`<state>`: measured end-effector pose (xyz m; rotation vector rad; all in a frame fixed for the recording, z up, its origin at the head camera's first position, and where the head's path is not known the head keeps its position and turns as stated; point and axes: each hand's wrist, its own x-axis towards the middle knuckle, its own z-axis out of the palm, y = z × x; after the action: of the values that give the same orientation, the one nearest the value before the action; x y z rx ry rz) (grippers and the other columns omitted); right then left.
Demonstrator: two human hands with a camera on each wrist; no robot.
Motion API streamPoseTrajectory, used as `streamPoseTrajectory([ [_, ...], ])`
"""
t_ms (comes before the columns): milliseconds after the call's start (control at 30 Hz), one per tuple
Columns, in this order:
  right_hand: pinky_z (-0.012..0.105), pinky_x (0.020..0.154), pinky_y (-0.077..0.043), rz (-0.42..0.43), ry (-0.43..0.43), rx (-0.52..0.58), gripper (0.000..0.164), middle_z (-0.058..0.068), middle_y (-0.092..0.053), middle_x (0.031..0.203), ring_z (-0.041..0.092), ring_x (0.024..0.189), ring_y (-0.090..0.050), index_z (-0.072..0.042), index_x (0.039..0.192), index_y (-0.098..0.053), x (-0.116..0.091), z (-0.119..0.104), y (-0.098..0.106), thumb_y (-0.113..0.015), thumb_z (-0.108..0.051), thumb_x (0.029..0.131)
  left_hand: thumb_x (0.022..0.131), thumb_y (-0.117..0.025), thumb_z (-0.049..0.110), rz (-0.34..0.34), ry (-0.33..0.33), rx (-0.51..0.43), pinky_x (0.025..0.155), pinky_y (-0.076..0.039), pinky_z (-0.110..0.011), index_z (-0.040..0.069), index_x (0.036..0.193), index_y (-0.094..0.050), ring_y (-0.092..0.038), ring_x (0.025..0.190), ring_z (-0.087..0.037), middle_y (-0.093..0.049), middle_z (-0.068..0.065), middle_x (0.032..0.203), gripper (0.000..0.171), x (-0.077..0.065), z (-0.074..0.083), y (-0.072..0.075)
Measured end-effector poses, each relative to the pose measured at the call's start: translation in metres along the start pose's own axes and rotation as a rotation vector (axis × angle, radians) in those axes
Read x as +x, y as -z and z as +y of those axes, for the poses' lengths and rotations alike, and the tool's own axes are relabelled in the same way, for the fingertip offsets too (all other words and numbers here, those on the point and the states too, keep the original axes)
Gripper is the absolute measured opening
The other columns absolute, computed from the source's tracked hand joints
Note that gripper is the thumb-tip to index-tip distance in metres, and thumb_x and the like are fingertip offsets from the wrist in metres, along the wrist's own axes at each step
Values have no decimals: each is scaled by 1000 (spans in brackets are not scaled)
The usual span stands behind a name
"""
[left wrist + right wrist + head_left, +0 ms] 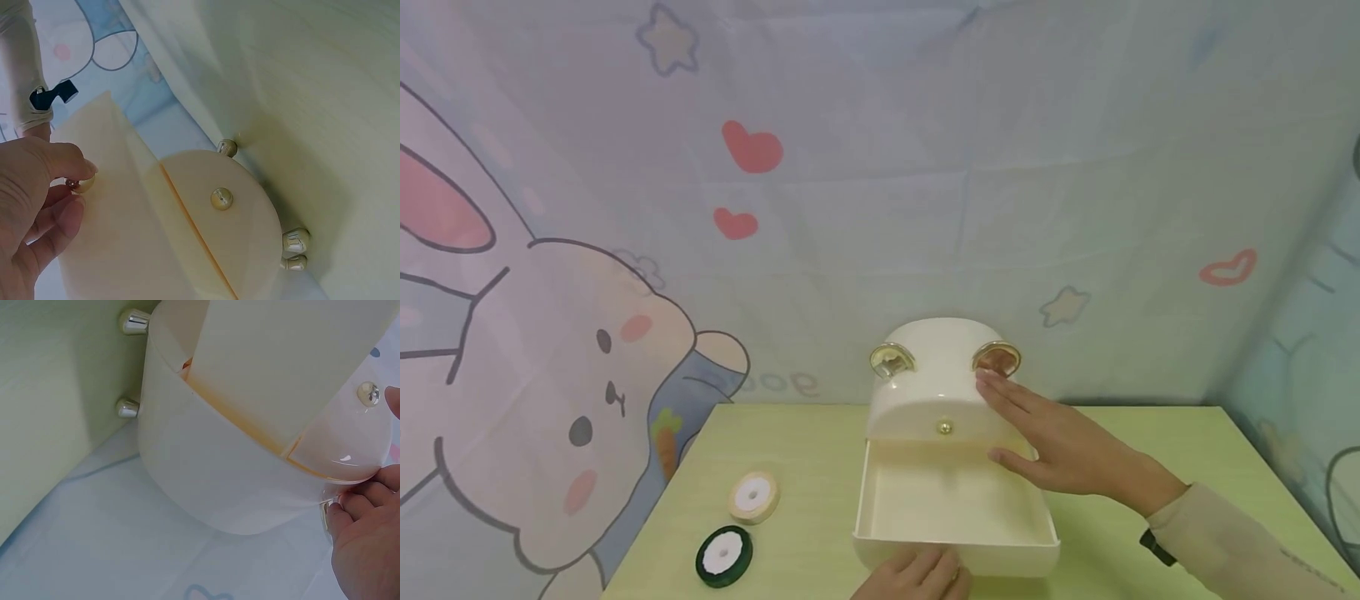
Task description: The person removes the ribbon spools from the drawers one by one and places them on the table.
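A cream storage box point(943, 367) with a rounded top stands on the table, its lower drawer point(1007, 560) pulled out toward me. Nothing lies in the visible part of that drawer. My left hand point(916, 575) is at the drawer front; in the left wrist view its thumb and fingers pinch the gold drawer knob point(82, 184). With straight fingers, my right hand point(1060, 442) rests on the box's upper right side, beside a round gold ear-like piece point(997, 358). A second gold knob point(945, 427) marks the closed upper front.
Left of the box, a cream ribbon spool point(754, 497) and a dark green ribbon spool point(724, 556) lie flat on the light green table point(820, 467). A cartoon-printed cloth point(865, 250) hangs right behind the box. Gold feet point(128, 407) show under the box in the right wrist view.
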<state>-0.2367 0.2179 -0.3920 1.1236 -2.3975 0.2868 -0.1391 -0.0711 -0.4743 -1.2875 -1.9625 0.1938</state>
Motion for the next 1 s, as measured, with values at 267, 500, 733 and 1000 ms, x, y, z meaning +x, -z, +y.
streamPoseTrajectory([
  [267, 32, 116, -44, -15, -8, -5, 86, 15, -38, 170, 28, 154, -44, -6, 165, -31, 0, -2, 2, -74, -38, 97, 108, -48, 46, 62, -32, -4, 80, -56, -13, 20, 95, -72, -63, 91, -5, -65, 9, 97, 38, 1, 1, -4],
  [500, 37, 113, -47, -7, 0, -4, 86, 15, -38, 169, 27, 154, -44, -7, 165, -31, 2, -2, 1, -74, -38, 97, 109, -47, 45, 42, -24, -27, 84, -56, -14, 17, 100, -72, -64, 96, -8, -65, 6, 100, 39, -3, 3, -5],
  [733, 41, 111, -48, -18, -7, 6, 86, 14, -36, 170, 28, 155, -43, -7, 165, -30, 3, -1, 0, -73, -38, 98, 112, -44, 38, 12, -4, -58, 89, -57, -17, 17, 105, -75, -65, 101, -7, -69, 6, 106, 39, -4, 4, -5],
  [1000, 37, 113, -47, -16, -15, 19, 87, 14, -34, 171, 27, 156, -41, -8, 166, -28, 0, -1, 0, -73, -37, 98, 109, -51, 33, 43, 4, -99, 83, -56, -16, 16, 101, -73, -62, 95, -5, -66, 7, 103, 29, -2, 5, -9],
])
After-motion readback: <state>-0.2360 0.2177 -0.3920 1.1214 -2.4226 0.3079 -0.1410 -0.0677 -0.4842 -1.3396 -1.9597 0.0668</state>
